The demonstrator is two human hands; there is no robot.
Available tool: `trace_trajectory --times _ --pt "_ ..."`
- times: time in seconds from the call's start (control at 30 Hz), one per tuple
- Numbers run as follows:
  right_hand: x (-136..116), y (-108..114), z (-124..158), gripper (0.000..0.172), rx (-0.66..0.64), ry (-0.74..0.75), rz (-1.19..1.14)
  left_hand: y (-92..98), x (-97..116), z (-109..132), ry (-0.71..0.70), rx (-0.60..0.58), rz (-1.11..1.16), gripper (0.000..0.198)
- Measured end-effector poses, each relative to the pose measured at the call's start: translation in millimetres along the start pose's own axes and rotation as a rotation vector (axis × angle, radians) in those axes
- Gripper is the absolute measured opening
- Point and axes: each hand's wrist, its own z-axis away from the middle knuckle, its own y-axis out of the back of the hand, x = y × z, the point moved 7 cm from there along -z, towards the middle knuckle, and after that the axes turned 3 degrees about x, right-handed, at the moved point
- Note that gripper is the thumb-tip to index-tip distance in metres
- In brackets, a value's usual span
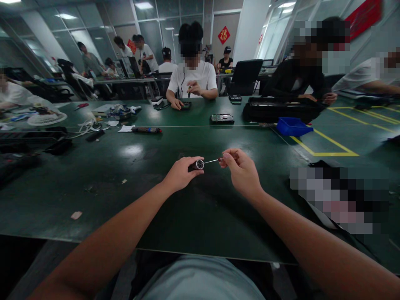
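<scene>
My left hand (pixel 183 171) is closed around a dark cylinder (pixel 198 165) with a pale ring at its end, which faces right. Its exact kind does not show; the rest of its body is hidden by my fingers. My right hand (pixel 242 168) grips a screwdriver by its reddish handle (pixel 222 160). From there the thin metal shaft (pixel 211 161) points left, and its tip meets the ringed end of the cylinder. Whether the tip is inside the opening or only against it, I cannot tell. Both hands are just above the green table (pixel 187 221).
Beyond my hands lie a dark tube-shaped thing (pixel 146 130) and a hard drive (pixel 221 118). A blue bin (pixel 293 126) stands to the right, by a long black casing (pixel 281 109). Cables and parts (pixel 90 127) clutter the left. A person (pixel 192 79) works across the table.
</scene>
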Motion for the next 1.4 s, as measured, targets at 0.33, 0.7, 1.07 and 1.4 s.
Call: trace_trajectory --times 0.33,0.7,1.07,1.4 --pt "27.8 -14.6 -2.0 0.033 -0.060 -0.375 -0.465 -1.1 5.0 -0.5 -0.016 -0.002 0.086 0.043" --pt "-3.4 9.4 -5.2 0.025 0.047 0.018 0.017 1.3 4.5 0.0 0.022 -0.004 0.025 0.044" --pt "-17.8 8.7 1.6 0.022 0.046 0.125 0.189 2.3 5.5 0.4 -0.006 0.016 0.020 0.035" --pt "-21.3 7.9 3.0 0.030 0.040 0.128 0.260 -1.7 6.9 1.1 -0.020 -0.017 0.011 0.039"
